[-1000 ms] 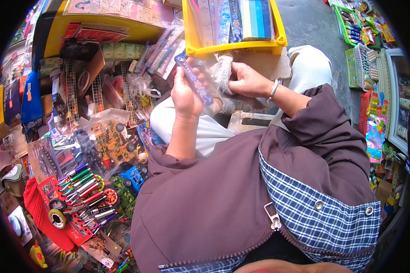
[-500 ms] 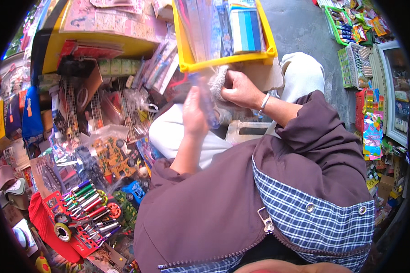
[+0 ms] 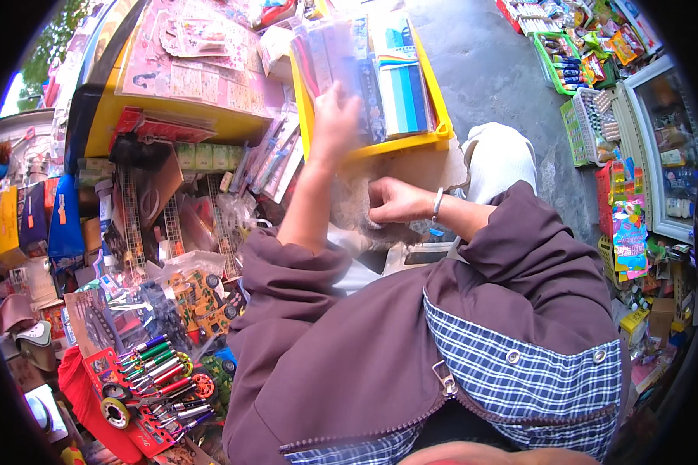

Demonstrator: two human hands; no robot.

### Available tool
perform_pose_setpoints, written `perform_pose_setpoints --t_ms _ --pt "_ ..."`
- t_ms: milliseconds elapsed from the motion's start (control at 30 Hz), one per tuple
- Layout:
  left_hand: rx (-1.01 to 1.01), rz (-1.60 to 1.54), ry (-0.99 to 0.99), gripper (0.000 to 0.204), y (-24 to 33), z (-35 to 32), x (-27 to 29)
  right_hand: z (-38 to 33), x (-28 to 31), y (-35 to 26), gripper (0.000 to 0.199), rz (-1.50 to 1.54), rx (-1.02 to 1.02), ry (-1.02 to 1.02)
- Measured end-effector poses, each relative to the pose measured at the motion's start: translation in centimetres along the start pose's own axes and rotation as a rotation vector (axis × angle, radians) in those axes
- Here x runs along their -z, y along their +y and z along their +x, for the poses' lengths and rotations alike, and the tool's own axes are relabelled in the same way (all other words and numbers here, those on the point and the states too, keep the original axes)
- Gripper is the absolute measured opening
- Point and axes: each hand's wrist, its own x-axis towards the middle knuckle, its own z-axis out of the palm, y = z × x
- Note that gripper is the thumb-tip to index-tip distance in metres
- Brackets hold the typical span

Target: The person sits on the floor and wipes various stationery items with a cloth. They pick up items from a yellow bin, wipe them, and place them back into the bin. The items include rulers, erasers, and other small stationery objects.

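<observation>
My left hand (image 3: 335,128), blurred by motion, reaches over the near left part of a yellow tray (image 3: 399,145). Its fingers close on the lower end of a long clear plastic packet (image 3: 322,54), which is smeared too. More flat packets lie lengthwise in the tray, among them a pack with blue, teal and white stripes (image 3: 403,97). Below the tray, my right hand (image 3: 399,201) is closed on a greyish cloth (image 3: 354,203), whose outline is smeared. A bracelet circles the right wrist.
Pink sticker sheets (image 3: 202,46) cover a yellow-edged box at the upper left. Toy vehicles (image 3: 205,302) and carded pens (image 3: 159,364) crowd the lower left. Small baskets (image 3: 589,124) and a glass-fronted cabinet (image 3: 671,147) stand right. My white-trousered knee (image 3: 500,155) is beside the tray.
My left hand has gone up and away from the cloth to the tray, carrying the clear packet. My right hand has dropped slightly lower with the cloth.
</observation>
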Motion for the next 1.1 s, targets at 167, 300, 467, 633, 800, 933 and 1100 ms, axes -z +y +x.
perform_pose_setpoints --t_ms 167,300,467,633,800,933,1100 --pt "-0.023 0.086 0.010 0.045 -1.7 -1.8 -1.0 0.5 0.4 1.5 0.020 -0.026 0.019 -0.124" --pt "-0.094 0.118 0.072 0.045 -0.1 -3.0 -0.4 1.1 0.5 2.6 0.031 0.047 -0.008 -0.175" --pt "-0.033 0.118 0.031 0.058 0.6 -3.1 0.2 1.4 1.1 2.1 0.029 0.175 -0.061 -0.111" --pt "0.108 0.017 0.063 0.053 0.6 -2.8 0.5 1.7 2.8 2.4 0.024 0.153 -0.026 0.033" --pt "0.161 -0.029 0.023 0.037 0.7 -2.6 0.3 3.1 3.8 5.0 0.023 0.126 -0.111 0.136" --pt "0.086 0.021 0.048 0.031 0.2 -2.5 -0.1 2.9 4.1 6.3 0.022 0.166 -0.096 0.102" --pt "0.074 0.006 0.049 0.036 -0.6 -2.2 -0.5 3.4 4.8 6.4 0.046 0.132 -0.249 0.056"
